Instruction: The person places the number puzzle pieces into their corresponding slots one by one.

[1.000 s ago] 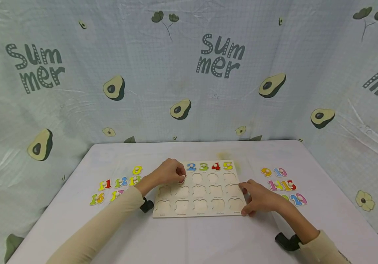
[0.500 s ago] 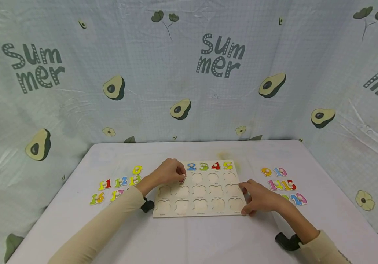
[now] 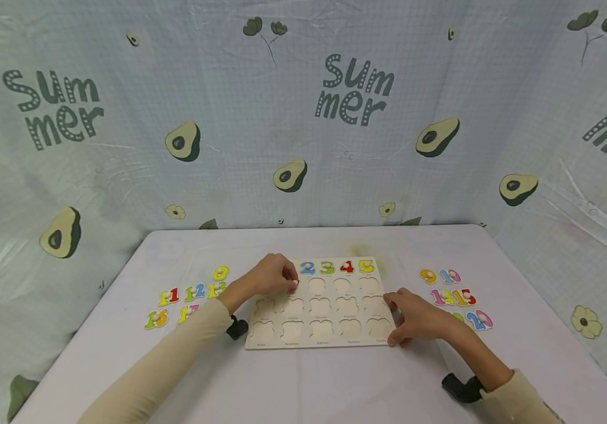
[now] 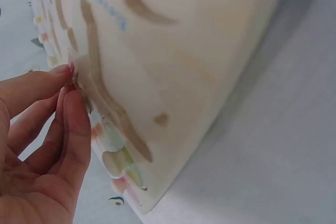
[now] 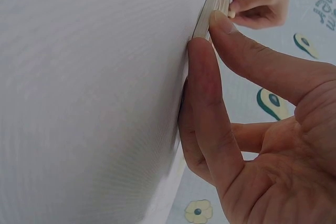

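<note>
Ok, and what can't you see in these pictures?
1. Number on the pinched piece: head view, hidden by the left hand.
2. Number on the green piece beside the 20: head view, mostly behind the right hand.
3. Blue lettering on the board: left wrist view, blurred.
4. Right sleeve: head view, cut off by the bottom edge.
</note>
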Tool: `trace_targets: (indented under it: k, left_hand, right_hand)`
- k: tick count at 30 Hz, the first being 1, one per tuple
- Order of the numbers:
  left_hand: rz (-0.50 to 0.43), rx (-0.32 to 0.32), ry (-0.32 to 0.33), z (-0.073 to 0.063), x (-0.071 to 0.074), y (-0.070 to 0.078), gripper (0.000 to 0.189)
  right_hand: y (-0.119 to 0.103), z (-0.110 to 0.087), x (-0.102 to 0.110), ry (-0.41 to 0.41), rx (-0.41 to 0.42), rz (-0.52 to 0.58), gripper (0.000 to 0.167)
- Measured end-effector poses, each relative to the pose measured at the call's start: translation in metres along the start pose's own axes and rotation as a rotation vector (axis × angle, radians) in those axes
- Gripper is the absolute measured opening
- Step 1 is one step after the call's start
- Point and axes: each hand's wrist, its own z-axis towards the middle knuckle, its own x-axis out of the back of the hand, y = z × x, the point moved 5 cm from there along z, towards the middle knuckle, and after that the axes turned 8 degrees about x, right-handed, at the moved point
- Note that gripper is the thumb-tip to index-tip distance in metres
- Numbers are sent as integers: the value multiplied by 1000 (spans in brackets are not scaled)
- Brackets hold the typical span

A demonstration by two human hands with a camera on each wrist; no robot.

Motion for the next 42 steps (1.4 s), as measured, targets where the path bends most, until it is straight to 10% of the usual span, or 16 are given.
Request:
trace_targets:
  k: [9,42]
  left_hand:
    - [-61,65,-68,4,1,-5,9]
    - [11,2,-16,6,0,-4,4]
  right_hand:
    - [2,0,-1,-2,-14,22,89]
    - [3,1,1,-3,-15,-15,89]
